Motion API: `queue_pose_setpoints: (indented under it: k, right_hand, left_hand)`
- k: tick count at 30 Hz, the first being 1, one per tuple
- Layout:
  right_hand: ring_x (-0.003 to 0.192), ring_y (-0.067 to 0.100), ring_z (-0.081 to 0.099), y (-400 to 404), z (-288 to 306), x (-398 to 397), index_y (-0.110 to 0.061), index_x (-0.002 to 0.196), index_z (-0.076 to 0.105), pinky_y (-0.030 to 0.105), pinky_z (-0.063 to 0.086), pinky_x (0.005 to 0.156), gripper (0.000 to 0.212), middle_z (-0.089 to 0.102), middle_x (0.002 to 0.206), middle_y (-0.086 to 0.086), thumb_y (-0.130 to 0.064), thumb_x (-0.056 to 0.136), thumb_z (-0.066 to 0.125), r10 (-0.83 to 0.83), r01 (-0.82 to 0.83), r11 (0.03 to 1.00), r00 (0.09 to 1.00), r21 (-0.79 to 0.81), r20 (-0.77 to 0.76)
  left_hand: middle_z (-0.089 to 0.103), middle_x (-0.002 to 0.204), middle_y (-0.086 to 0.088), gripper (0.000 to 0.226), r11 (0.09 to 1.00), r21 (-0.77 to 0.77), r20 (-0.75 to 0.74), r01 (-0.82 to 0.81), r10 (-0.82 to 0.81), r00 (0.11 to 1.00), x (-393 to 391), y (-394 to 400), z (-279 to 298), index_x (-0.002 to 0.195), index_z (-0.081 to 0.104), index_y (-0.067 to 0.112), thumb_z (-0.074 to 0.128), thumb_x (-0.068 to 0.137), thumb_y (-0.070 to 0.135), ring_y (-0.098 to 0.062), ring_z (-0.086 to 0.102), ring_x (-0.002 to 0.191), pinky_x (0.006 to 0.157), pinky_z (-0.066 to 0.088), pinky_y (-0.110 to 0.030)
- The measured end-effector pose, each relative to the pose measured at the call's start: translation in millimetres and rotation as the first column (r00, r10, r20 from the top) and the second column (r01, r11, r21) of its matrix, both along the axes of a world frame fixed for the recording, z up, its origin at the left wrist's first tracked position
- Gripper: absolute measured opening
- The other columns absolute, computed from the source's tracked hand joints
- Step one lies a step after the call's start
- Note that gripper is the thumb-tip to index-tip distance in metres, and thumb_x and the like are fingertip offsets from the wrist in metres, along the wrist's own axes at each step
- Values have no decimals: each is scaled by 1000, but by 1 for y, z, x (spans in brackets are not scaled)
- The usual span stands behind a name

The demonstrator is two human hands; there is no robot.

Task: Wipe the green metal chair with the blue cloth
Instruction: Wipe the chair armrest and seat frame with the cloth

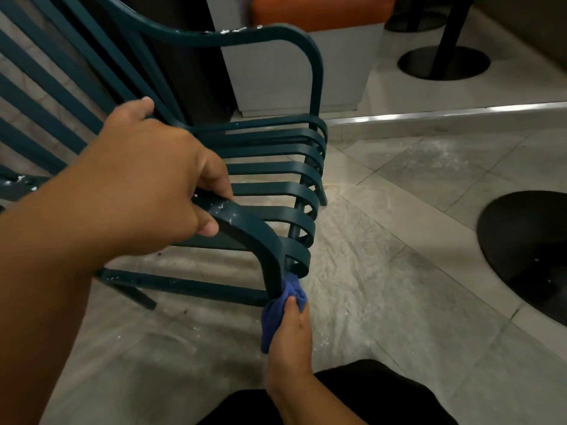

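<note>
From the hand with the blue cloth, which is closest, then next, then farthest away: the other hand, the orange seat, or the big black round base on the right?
Starting from the right hand, which holds the blue cloth on the chair leg:
1. The left hand, just above it, with its grip on the near armrest.
2. The black round base, on the floor to the right.
3. The orange seat, far at the top, behind the green metal chair.

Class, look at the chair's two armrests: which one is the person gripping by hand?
The near armrest, flecked white; the left hand curls round it. The far armrest is untouched. The right hand holds the blue cloth.
</note>
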State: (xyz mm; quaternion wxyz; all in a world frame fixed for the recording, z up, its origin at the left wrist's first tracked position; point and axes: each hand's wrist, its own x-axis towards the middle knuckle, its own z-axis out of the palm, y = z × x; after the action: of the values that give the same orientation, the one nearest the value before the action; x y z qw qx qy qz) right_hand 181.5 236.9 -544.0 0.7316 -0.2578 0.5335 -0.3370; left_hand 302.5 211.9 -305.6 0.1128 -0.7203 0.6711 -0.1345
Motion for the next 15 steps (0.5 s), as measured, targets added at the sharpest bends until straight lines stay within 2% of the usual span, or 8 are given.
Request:
queue_pose_setpoints:
  k: [3, 5, 7, 10, 11, 13, 14, 15]
  right_hand:
    - [119, 24, 49, -10, -17, 0, -21, 139, 45, 29, 33, 98, 37, 52, 135, 7, -25, 103, 37, -14, 12, 995, 1000, 101, 22]
    - [112, 20, 50, -11, -17, 5, -29, 130, 49, 28, 34, 97, 29, 54, 120, 0, -25, 103, 38, -61, 59, 995, 998, 83, 18]
    - [109, 15, 46, -8, -14, 7, -35, 118, 48, 27, 32, 96, 21, 51, 114, -4, -26, 103, 37, -102, 96, 991, 992, 94, 71]
    - [114, 21, 46, -9, -26, 8, -29, 130, 49, 32, 32, 100, 30, 51, 128, 5, -28, 103, 35, -115, 107, 979, 993, 171, 36]
    - [114, 23, 48, -14, -37, 8, -28, 128, 52, 32, 33, 101, 30, 52, 132, 8, -27, 103, 35, -117, 105, 969, 992, 221, 40]
    - [110, 24, 54, -18, -45, 8, -25, 118, 60, 30, 37, 99, 27, 57, 130, 12, -25, 102, 38, -137, 103, 947, 986, 304, 92]
    - [111, 26, 55, -19, -44, 7, -22, 121, 59, 30, 38, 99, 28, 58, 129, 13, -24, 102, 39, -155, 117, 926, 984, 358, 82]
    - [117, 28, 53, -18, -45, 7, -19, 128, 55, 31, 37, 100, 31, 56, 132, 12, -23, 102, 38, -158, 106, 932, 979, 346, 126]
  left_hand:
    - [62, 78, 33, 25, 1000, -18, -14, 11, -12, 1000, 3, -2, -1, 78, 60, 52, 78, 61, 55, -3, 55, 104, 114, 4, -42]
    - [61, 78, 35, 25, 1000, -6, -23, -8, 8, 1000, 4, -3, 1, 78, 61, 53, 78, 61, 54, -2, 55, 104, 114, 4, -44]
    - [61, 79, 34, 25, 1000, 10, -21, -22, 22, 1000, 2, -3, 2, 77, 59, 53, 78, 61, 54, -3, 55, 105, 114, 4, -45]
    - [63, 79, 33, 26, 1000, -3, -10, -30, 30, 999, 1, -3, 2, 76, 59, 53, 79, 59, 55, -4, 56, 105, 114, 1, -44]
    - [62, 79, 32, 27, 999, -5, -8, -34, 33, 999, 2, -3, 2, 75, 60, 53, 80, 57, 55, -3, 56, 104, 114, 0, -44]
    - [62, 75, 32, 29, 999, 0, -12, -35, 35, 999, 4, -2, 2, 72, 60, 54, 82, 54, 55, -2, 58, 97, 114, 2, -47]
    - [62, 73, 33, 30, 1000, 1, -13, -30, 30, 999, 4, -1, 2, 71, 59, 54, 83, 52, 54, -3, 58, 94, 114, 5, -49]
    - [60, 71, 33, 31, 1000, 1, -17, -24, 24, 1000, 4, 0, 1, 69, 59, 55, 84, 51, 53, -3, 58, 90, 113, 8, -51]
